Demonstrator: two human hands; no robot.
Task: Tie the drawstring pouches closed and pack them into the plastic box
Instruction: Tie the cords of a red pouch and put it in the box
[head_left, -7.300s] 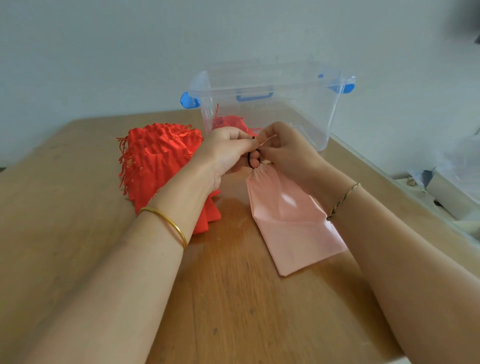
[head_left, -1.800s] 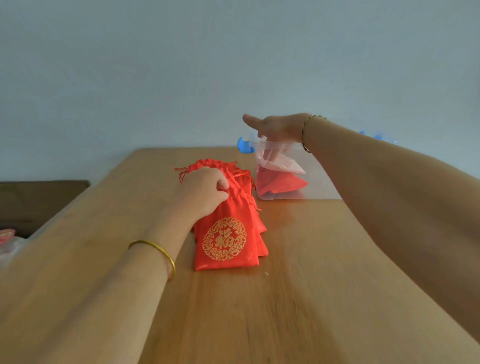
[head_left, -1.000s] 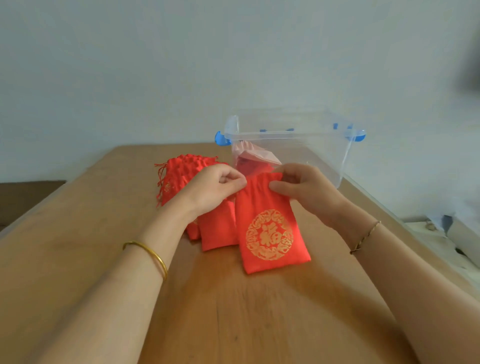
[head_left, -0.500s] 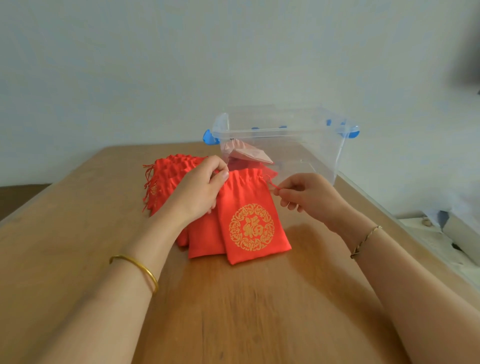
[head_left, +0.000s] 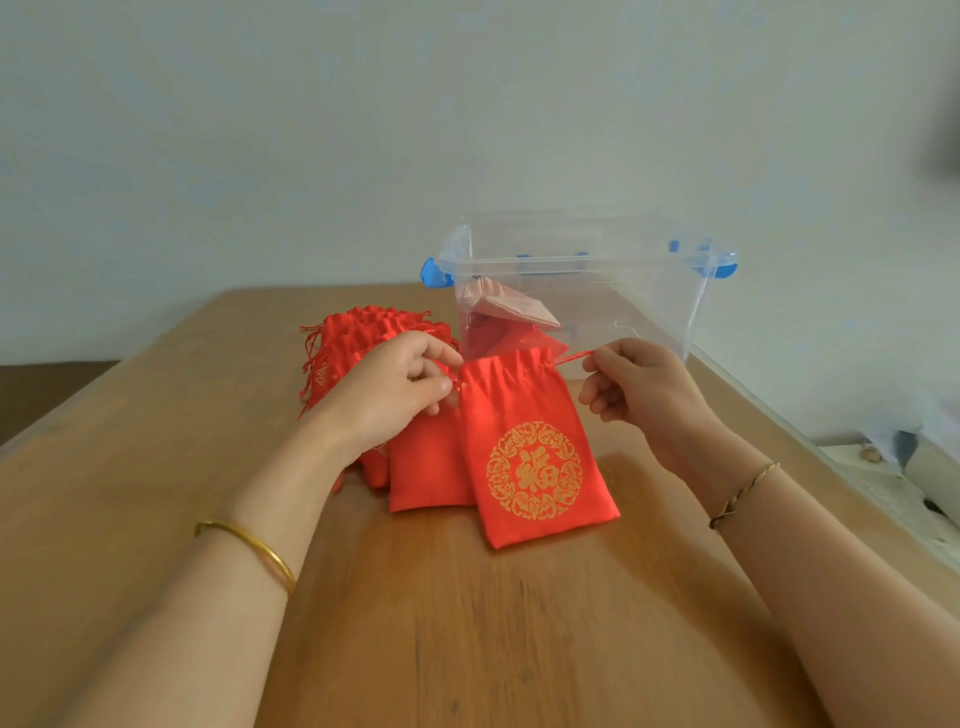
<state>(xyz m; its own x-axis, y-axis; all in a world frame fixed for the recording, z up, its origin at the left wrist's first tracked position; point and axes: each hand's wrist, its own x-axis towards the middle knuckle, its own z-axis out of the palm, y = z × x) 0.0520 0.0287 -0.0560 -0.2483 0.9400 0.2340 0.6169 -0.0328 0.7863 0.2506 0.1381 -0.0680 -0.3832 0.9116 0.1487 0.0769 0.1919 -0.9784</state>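
The wooden surface (head_left: 467, 623) carries a clear, rigid plastic box (head_left: 649, 291) that already holds a pink pouch (head_left: 511, 312) over something red. A pile of red pouches (head_left: 363, 332) beside it looks unpacked, so most work likely remains. The satiny, gold-printed red pouch (head_left: 535, 457) lies flat before the box, its mouth partly gathered. The left hand (head_left: 395, 389) pinches the left edge of its neck, and the right hand (head_left: 639, 389) pinches the thin drawstring (head_left: 571, 357).
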